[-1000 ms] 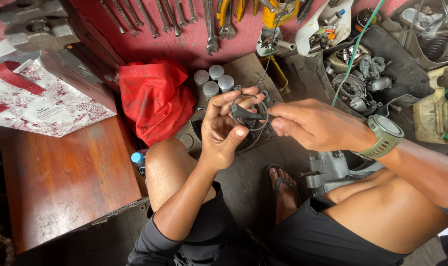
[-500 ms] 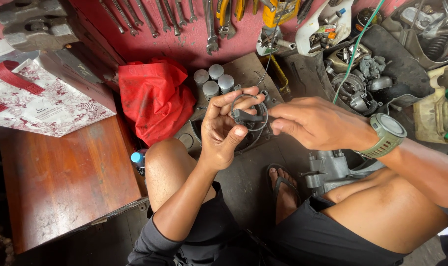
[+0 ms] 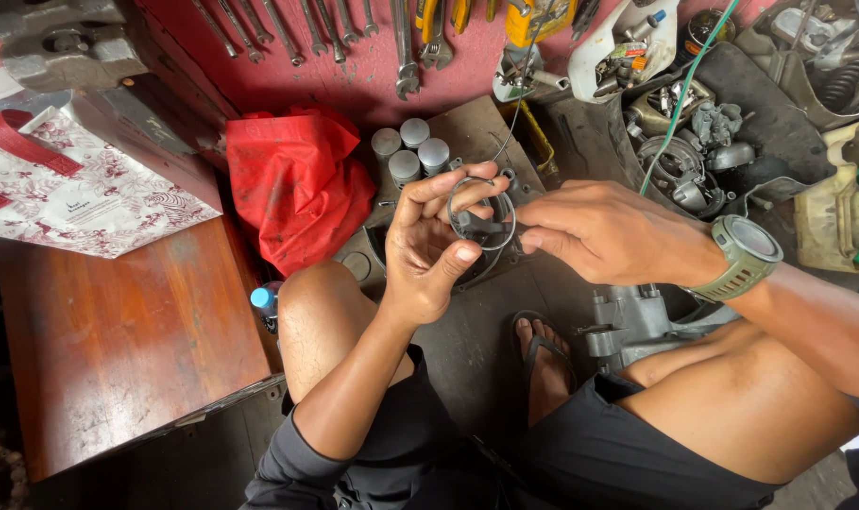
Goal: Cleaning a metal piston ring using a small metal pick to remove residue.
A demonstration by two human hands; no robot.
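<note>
Both hands grip one thin grey wire ring (image 3: 483, 213): my left hand (image 3: 431, 247) cups it upright, my right hand (image 3: 607, 233) pinches its right edge.

A seated person's left hand (image 3: 429, 250) and right hand (image 3: 604, 231) meet over the knees, a wire ring (image 3: 483, 215) between them. Behind them stand four canisters (image 3: 410, 151); wrenches (image 3: 306, 28) hang on the wall beyond (a cloth bag (image 3: 297, 184) slumped below), a wooden table (image 3: 108, 349) to the left.
</note>
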